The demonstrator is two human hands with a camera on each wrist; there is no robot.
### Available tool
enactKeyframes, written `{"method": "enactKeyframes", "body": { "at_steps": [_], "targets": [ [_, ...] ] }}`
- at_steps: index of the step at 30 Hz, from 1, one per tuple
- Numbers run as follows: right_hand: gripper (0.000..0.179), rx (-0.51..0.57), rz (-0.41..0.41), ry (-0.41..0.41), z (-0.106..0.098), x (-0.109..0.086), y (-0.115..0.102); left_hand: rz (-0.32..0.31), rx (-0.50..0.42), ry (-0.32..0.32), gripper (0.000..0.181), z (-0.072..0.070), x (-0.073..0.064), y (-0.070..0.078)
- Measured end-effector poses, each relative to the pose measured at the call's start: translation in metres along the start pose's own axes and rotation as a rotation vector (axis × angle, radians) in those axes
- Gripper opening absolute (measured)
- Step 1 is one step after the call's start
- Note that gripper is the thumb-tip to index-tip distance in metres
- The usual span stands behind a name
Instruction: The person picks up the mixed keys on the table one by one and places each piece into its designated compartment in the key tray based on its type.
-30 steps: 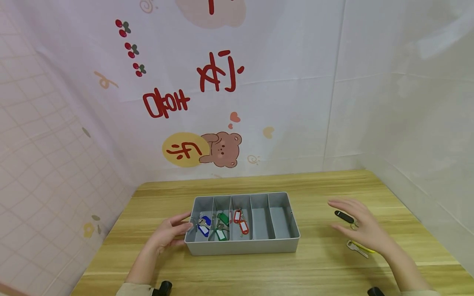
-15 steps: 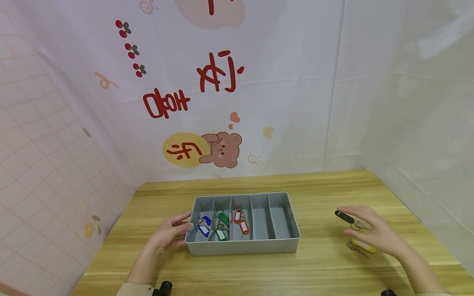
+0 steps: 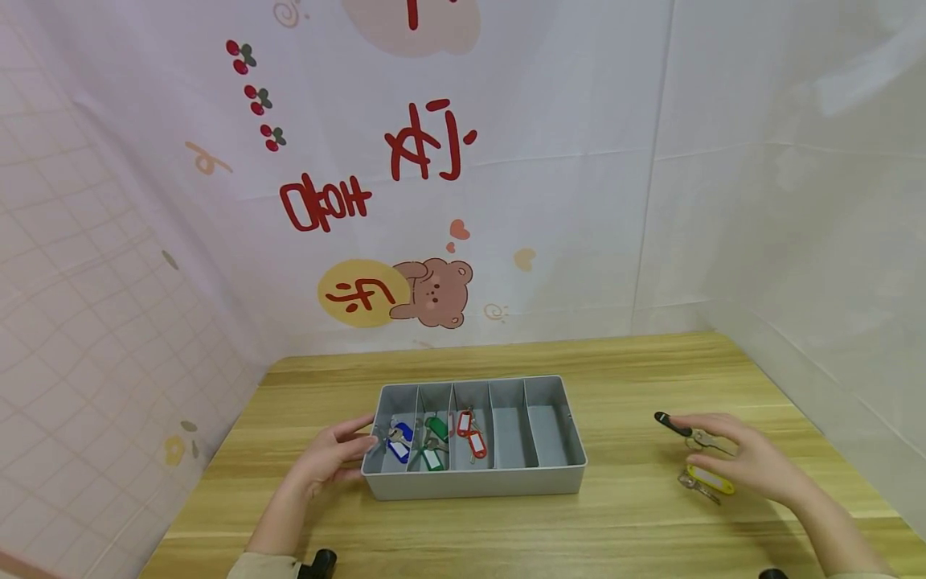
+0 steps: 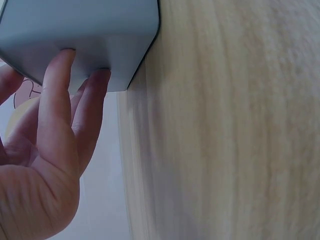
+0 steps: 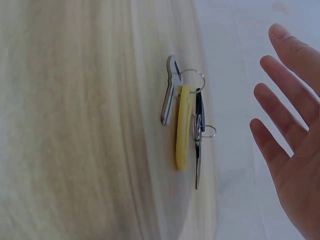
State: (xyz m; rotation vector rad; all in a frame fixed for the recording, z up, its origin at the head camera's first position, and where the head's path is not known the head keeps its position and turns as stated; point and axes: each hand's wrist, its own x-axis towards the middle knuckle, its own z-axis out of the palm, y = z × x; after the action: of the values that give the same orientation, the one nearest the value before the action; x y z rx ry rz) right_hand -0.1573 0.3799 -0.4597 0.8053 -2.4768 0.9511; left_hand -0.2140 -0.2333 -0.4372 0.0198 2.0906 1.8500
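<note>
A grey divided tray [image 3: 473, 482] stands on the table, its left end against my left hand [image 3: 329, 458]. In the left wrist view, that hand's fairly straight fingers [image 4: 57, 100] rest with their tips on the tray's outer wall. My right hand [image 3: 755, 462] hovers at the right with spread fingers and holds nothing. Under and beside it lie a key with a yellow key tag [image 3: 710, 480] and a key with a black key tag [image 3: 673, 423]. The right wrist view shows the yellow tag [image 5: 183, 130] apart from the raised fingers [image 5: 287, 85].
Keys with blue tags [image 3: 399, 442], green tags [image 3: 434, 442] and red tags [image 3: 475, 444] fill three tray compartments; the two on the right hold nothing. A printed white curtain [image 3: 564, 201] hangs behind the wooden table [image 3: 506, 539] and along its sides.
My right hand has drifted right and slightly toward me, uncovering more of the black-tagged key and the yellow tag. My left hand and the tray have stayed in place.
</note>
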Motion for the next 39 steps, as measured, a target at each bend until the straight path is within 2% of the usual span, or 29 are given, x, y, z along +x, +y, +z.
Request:
{"method": "enactKeyframes", "body": {
  "at_steps": [10,19,33,39],
  "targets": [
    [0.051,0.002,0.09,-0.056,-0.002,-0.009,0.008,0.001,-0.001,-0.001,0.073,-0.001,0.001,-0.002],
    [0.045,0.064,0.153,-0.12,-0.001,-0.013,0.01,0.005,-0.007,-0.004,0.073,-0.001,0.002,-0.003],
    [0.03,0.123,0.148,-0.2,0.0,-0.016,0.023,0.007,-0.017,-0.023,0.074,-0.002,0.002,-0.003],
    [0.029,0.128,0.088,-0.195,0.001,-0.016,0.026,0.005,-0.018,-0.018,0.074,-0.002,0.002,-0.004]
  ]
}}
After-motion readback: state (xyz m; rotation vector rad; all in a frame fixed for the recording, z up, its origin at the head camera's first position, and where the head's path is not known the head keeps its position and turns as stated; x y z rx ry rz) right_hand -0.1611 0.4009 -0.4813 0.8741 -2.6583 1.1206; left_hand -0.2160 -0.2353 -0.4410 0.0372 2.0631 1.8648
